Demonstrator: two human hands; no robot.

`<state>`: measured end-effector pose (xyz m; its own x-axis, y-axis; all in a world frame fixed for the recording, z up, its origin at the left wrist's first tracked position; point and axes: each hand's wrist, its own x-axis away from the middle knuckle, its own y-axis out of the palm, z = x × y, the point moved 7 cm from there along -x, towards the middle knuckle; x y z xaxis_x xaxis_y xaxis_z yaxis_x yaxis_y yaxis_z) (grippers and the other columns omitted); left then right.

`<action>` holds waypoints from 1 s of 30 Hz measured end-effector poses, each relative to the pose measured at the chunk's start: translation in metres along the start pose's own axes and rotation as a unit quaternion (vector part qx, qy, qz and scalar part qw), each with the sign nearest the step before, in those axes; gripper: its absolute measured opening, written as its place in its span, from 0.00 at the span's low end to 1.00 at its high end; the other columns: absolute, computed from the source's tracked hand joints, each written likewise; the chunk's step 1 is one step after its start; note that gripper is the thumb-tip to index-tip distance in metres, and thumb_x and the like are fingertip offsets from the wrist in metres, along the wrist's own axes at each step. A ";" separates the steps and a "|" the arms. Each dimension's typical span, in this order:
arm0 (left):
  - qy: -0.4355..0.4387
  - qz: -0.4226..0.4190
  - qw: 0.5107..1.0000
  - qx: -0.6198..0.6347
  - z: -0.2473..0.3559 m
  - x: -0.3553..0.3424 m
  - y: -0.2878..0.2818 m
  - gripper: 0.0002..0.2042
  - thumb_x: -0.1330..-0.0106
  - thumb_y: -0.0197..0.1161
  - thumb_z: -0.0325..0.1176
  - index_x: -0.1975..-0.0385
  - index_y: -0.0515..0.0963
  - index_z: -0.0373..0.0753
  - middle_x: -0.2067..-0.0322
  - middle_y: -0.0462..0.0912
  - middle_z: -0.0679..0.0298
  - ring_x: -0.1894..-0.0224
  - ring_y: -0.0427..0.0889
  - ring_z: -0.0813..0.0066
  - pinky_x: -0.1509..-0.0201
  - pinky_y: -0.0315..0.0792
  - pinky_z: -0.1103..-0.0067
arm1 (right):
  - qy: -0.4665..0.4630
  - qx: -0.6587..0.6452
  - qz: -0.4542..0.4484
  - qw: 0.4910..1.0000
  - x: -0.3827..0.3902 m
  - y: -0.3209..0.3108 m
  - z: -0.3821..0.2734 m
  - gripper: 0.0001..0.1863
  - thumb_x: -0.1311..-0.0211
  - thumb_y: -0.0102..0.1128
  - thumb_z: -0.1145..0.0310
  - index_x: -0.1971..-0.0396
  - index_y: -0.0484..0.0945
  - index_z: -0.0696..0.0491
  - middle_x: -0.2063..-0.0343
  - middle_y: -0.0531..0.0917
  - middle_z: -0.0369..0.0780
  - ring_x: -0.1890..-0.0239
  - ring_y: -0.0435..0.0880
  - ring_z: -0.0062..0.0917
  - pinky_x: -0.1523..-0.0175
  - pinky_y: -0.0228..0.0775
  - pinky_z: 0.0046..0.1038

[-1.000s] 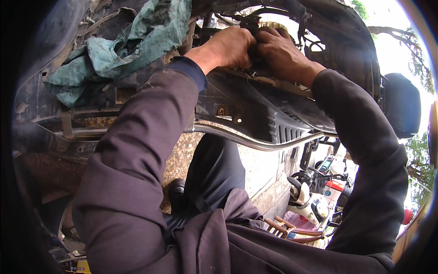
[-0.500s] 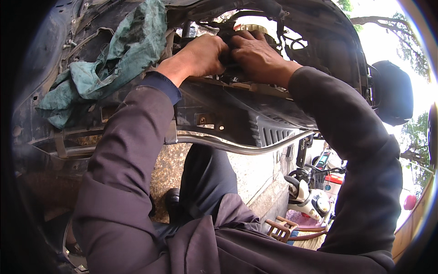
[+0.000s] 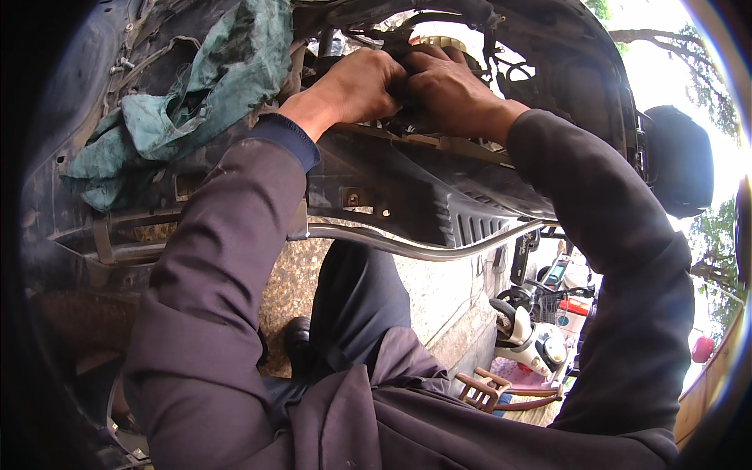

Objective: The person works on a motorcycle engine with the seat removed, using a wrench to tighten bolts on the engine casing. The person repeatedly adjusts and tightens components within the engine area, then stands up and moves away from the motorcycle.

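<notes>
The left hand (image 3: pixel 360 88) and right hand (image 3: pixel 453 90) meet at a dark part (image 3: pixel 400 52) set in the open hollow of a vehicle body (image 3: pixel 368 168). The left grip is narrow, the fingers curled toward the right hand; the right grip is bent over from the other side. The fingertips are hidden behind the knuckles and in shadow, so I cannot tell whether either grip is closed on anything. The dark part lies between the two grips, and its outline is hard to make out.

The hollow contains dark cables (image 3: pixel 490 47) and, just beyond the right hand, a pale yellow ribbed round piece (image 3: pixel 440 41), partly covered by the fingers. To the left, a crumpled teal cloth (image 3: pixel 235 86) is draped over the bodywork, cut off by the upper edge. Nearer the person, a curved metal rail (image 3: pixel 399 241) runs above a bent knee (image 3: pixel 360 290) and a dark shoe (image 3: pixel 297 338), mostly hidden.

At lower right stand a white two-wheeler (image 3: pixel 540 349), a wire basket (image 3: pixel 546 310) whose contents are too small to tell, and a wooden seat (image 3: pixel 481 390), partly blocked by the jacket.
</notes>
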<state>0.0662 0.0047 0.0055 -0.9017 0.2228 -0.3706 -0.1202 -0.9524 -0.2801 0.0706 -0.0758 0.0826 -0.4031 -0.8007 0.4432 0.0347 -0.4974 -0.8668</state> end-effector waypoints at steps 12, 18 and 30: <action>-0.031 -0.045 0.988 -0.147 0.008 0.002 -0.002 0.12 0.51 0.69 0.30 0.65 0.87 0.39 0.64 0.87 0.49 0.57 0.87 0.50 0.51 0.80 0.63 | -0.037 0.019 -0.006 0.999 -0.001 -0.002 -0.004 0.14 0.47 0.64 0.72 0.59 0.88 0.51 0.52 0.77 0.42 0.36 0.69 0.37 0.35 0.59 0.54; -0.036 -0.053 0.986 -0.152 0.008 0.003 -0.002 0.12 0.50 0.69 0.30 0.65 0.87 0.41 0.64 0.88 0.50 0.56 0.87 0.50 0.50 0.80 0.63 | -0.025 0.021 -0.030 0.999 -0.001 -0.002 -0.003 0.15 0.49 0.65 0.72 0.59 0.88 0.51 0.52 0.77 0.42 0.37 0.69 0.37 0.36 0.60 0.52; -0.019 -0.034 0.990 -0.133 0.004 0.003 -0.001 0.11 0.52 0.69 0.29 0.67 0.86 0.41 0.65 0.88 0.51 0.57 0.87 0.50 0.51 0.81 0.63 | 0.001 0.003 -0.058 0.998 -0.002 0.001 0.003 0.14 0.42 0.71 0.58 0.59 0.88 0.48 0.52 0.75 0.43 0.37 0.69 0.41 0.36 0.59 0.50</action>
<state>0.0624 0.0052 0.0079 -0.9109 0.2718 -0.3106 -0.0724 -0.8461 -0.5280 0.0747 -0.0760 0.0813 -0.4058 -0.7370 0.5405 -0.0073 -0.5888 -0.8083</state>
